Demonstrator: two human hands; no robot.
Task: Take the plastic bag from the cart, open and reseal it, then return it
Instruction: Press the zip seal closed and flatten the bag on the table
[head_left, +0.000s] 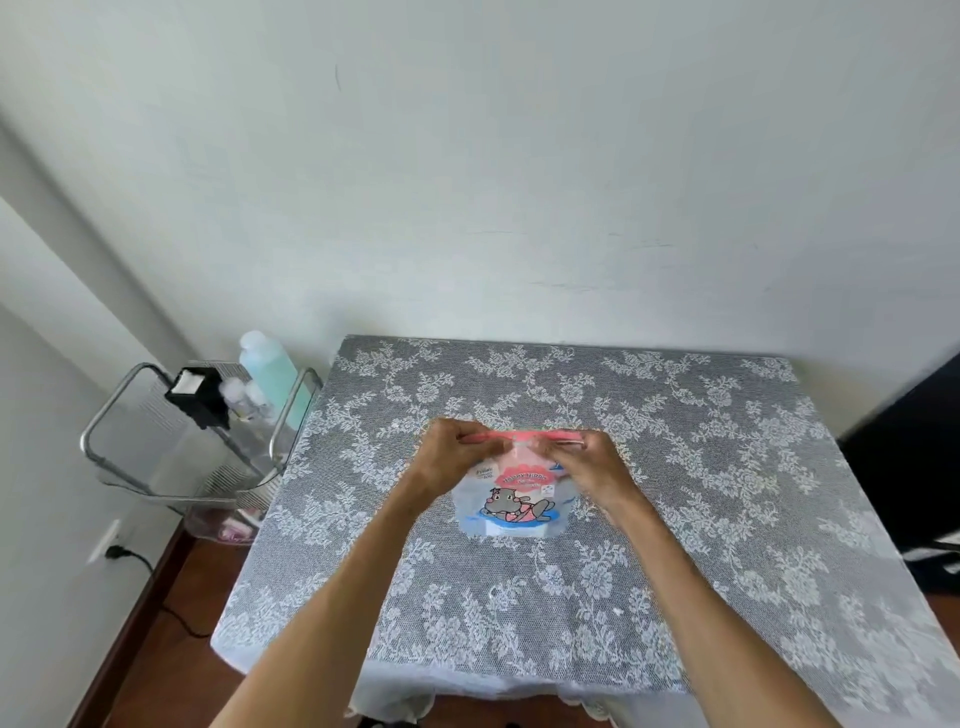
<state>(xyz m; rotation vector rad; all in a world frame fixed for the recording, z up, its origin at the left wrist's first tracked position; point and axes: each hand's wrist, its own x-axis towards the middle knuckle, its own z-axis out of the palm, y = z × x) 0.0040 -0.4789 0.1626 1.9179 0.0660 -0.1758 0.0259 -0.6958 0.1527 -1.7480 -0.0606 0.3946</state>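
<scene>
The plastic bag (514, 506), pale with a cartoon hippo print and a pink zip strip along its top, stands on the lace-covered table (675, 519). My left hand (454, 457) pinches the left part of the pink strip. My right hand (592, 462) pinches the strip's right part, fingers meeting near the middle. Whether the strip is sealed I cannot tell, since both hands cover most of it. The metal cart (182, 441) stands to the left of the table, apart from both hands.
On the cart sit a pale green bottle (267, 371), a black box (200, 395) and small clear items. A wall socket with a black cord (119, 551) is low on the left wall. A dark object (909, 467) stands at the table's right.
</scene>
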